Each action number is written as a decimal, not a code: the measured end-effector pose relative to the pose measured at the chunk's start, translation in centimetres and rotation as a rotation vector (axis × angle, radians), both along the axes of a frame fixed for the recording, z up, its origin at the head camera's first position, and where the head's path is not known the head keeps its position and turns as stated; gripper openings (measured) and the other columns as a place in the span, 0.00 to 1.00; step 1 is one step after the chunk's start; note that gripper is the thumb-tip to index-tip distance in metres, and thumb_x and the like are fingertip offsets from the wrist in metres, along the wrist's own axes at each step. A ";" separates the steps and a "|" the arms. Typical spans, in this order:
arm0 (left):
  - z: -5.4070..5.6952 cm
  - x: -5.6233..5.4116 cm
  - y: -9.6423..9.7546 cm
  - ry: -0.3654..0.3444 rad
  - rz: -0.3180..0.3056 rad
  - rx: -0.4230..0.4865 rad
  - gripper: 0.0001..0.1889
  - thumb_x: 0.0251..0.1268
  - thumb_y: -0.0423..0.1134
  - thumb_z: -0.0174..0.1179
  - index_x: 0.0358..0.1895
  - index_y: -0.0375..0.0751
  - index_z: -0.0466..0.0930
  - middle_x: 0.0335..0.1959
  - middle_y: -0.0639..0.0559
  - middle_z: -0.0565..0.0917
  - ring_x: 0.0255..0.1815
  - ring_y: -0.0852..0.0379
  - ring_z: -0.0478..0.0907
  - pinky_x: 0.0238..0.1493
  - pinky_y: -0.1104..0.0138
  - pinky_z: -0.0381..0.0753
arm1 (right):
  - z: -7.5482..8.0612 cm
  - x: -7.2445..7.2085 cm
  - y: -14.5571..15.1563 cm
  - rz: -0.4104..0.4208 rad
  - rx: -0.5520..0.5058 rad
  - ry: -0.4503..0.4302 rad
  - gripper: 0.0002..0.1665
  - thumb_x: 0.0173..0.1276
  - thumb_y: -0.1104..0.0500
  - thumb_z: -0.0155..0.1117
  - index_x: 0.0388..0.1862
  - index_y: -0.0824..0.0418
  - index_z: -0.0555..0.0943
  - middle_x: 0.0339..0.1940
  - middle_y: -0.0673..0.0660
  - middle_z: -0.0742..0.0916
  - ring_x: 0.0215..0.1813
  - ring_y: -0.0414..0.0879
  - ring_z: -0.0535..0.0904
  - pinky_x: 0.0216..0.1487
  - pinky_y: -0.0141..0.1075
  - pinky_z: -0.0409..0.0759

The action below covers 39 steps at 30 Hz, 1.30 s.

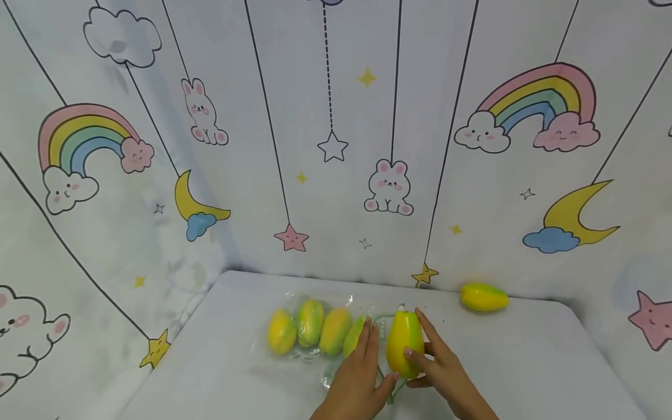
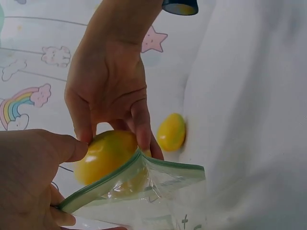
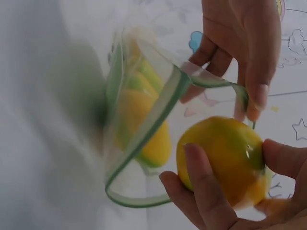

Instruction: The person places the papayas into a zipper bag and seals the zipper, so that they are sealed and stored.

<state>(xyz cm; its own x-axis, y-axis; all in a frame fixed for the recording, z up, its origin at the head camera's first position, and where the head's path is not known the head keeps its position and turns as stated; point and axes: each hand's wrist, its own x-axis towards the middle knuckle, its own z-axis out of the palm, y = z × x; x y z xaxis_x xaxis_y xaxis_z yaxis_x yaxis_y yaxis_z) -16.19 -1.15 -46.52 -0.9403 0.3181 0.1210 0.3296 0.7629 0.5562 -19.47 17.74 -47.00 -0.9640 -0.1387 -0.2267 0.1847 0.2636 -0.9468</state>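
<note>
A yellow-green papaya (image 1: 404, 344) is held upright by my right hand (image 1: 441, 373), its fingers and thumb around the sides. In the right wrist view, that papaya (image 3: 223, 160) is at the mouth of a clear zip bag with a green rim (image 3: 144, 139). My left hand (image 1: 362, 373) holds the bag's rim, and in the left wrist view its thumb (image 2: 72, 148) is close to the papaya. Inside the bag lie several more papayas (image 1: 310, 322), side by side. The bag's film partly covers the held papaya (image 2: 108, 155) in the left wrist view.
Another papaya (image 1: 484, 297) lies alone at the back right of the white table (image 1: 530, 356), near its far edge. Behind the table rises a cloth wall (image 1: 336, 198) printed with rainbows, moons, stars and rabbits.
</note>
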 end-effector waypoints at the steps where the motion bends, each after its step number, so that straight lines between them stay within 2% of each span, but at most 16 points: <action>1: 0.0 0.0 0.0 0.020 -0.001 -0.003 0.44 0.69 0.56 0.57 0.78 0.37 0.48 0.80 0.40 0.48 0.59 0.44 0.77 0.53 0.53 0.82 | -0.1 0.0 -0.2 -0.009 -0.005 -0.011 0.49 0.69 0.48 0.63 0.80 0.37 0.46 0.57 0.74 0.77 0.37 0.52 0.84 0.34 0.46 0.86; 5: -0.1 0.2 0.1 0.097 0.004 -0.011 0.42 0.70 0.54 0.57 0.77 0.35 0.49 0.79 0.39 0.50 0.56 0.45 0.79 0.49 0.55 0.83 | -0.5 0.1 -0.9 -0.030 -0.022 -0.047 0.51 0.69 0.44 0.63 0.80 0.44 0.43 0.53 0.73 0.80 0.34 0.52 0.85 0.31 0.47 0.86; 8: -0.1 0.3 0.1 0.122 0.013 -0.011 0.41 0.71 0.53 0.56 0.77 0.35 0.50 0.79 0.39 0.51 0.56 0.46 0.79 0.49 0.55 0.83 | -0.7 0.1 -1.3 -0.001 -0.037 -0.064 0.51 0.69 0.43 0.62 0.78 0.48 0.42 0.49 0.69 0.82 0.34 0.52 0.85 0.31 0.46 0.86; 13: 0.2 0.2 0.2 0.078 0.016 -0.019 0.41 0.70 0.55 0.55 0.78 0.38 0.50 0.80 0.43 0.50 0.64 0.48 0.74 0.58 0.54 0.79 | -0.8 -0.2 -1.6 0.053 -0.038 -0.070 0.48 0.71 0.42 0.59 0.77 0.52 0.43 0.45 0.64 0.84 0.34 0.51 0.85 0.33 0.45 0.86; 18: 0.5 0.2 0.2 0.068 0.001 -0.039 0.43 0.68 0.56 0.56 0.78 0.41 0.49 0.81 0.47 0.49 0.67 0.49 0.70 0.63 0.53 0.75 | -0.6 -0.7 -1.8 0.044 0.015 -0.085 0.46 0.70 0.40 0.59 0.76 0.53 0.48 0.44 0.61 0.85 0.34 0.49 0.84 0.33 0.44 0.85; 22: 0.5 0.3 0.2 0.111 0.015 -0.056 0.42 0.68 0.55 0.56 0.78 0.40 0.49 0.81 0.46 0.49 0.63 0.51 0.72 0.61 0.54 0.77 | -0.4 -1.0 -1.7 0.057 0.072 -0.081 0.44 0.68 0.36 0.58 0.73 0.54 0.56 0.41 0.57 0.87 0.32 0.48 0.80 0.31 0.42 0.83; 25: 0.6 0.3 0.1 0.142 0.018 -0.070 0.42 0.68 0.55 0.57 0.78 0.39 0.51 0.80 0.46 0.51 0.59 0.53 0.74 0.59 0.56 0.77 | -0.4 -1.0 -1.5 0.096 0.102 -0.068 0.42 0.68 0.35 0.57 0.72 0.54 0.60 0.39 0.56 0.87 0.31 0.48 0.78 0.30 0.40 0.79; 29: 0.3 0.4 0.1 0.219 -0.011 -0.108 0.40 0.68 0.55 0.57 0.76 0.37 0.55 0.79 0.43 0.56 0.51 0.57 0.75 0.55 0.61 0.79 | -0.5 -1.0 -1.4 0.151 0.102 -0.035 0.40 0.70 0.37 0.56 0.73 0.54 0.61 0.38 0.56 0.87 0.31 0.48 0.77 0.29 0.39 0.77; 32: 0.1 0.5 0.2 0.281 -0.029 -0.135 0.40 0.68 0.55 0.58 0.75 0.35 0.58 0.77 0.42 0.59 0.47 0.58 0.75 0.52 0.64 0.80 | -0.6 -1.2 -1.5 0.170 0.085 -0.002 0.41 0.71 0.39 0.56 0.75 0.56 0.59 0.40 0.58 0.87 0.32 0.48 0.78 0.29 0.40 0.78; 36: -0.2 0.6 0.3 0.324 -0.066 -0.119 0.38 0.68 0.55 0.58 0.74 0.36 0.60 0.76 0.42 0.61 0.49 0.58 0.76 0.50 0.65 0.81 | -1.1 -1.4 -2.1 0.161 0.025 0.025 0.43 0.72 0.43 0.57 0.78 0.60 0.56 0.53 0.66 0.82 0.37 0.47 0.80 0.34 0.42 0.83; 37: -0.2 0.6 0.4 0.336 -0.085 -0.111 0.38 0.68 0.54 0.58 0.74 0.36 0.60 0.76 0.41 0.62 0.49 0.59 0.76 0.49 0.66 0.81 | -1.3 -1.4 -2.3 0.158 0.003 0.028 0.40 0.73 0.46 0.57 0.77 0.61 0.59 0.57 0.67 0.81 0.38 0.48 0.81 0.36 0.42 0.83; 39: -0.3 0.7 0.6 0.380 -0.133 -0.101 0.38 0.69 0.54 0.58 0.74 0.35 0.60 0.75 0.40 0.63 0.54 0.56 0.77 0.50 0.67 0.81 | -1.6 -1.4 -2.8 0.141 -0.019 0.039 0.37 0.72 0.47 0.58 0.74 0.62 0.63 0.57 0.66 0.80 0.41 0.47 0.80 0.39 0.41 0.81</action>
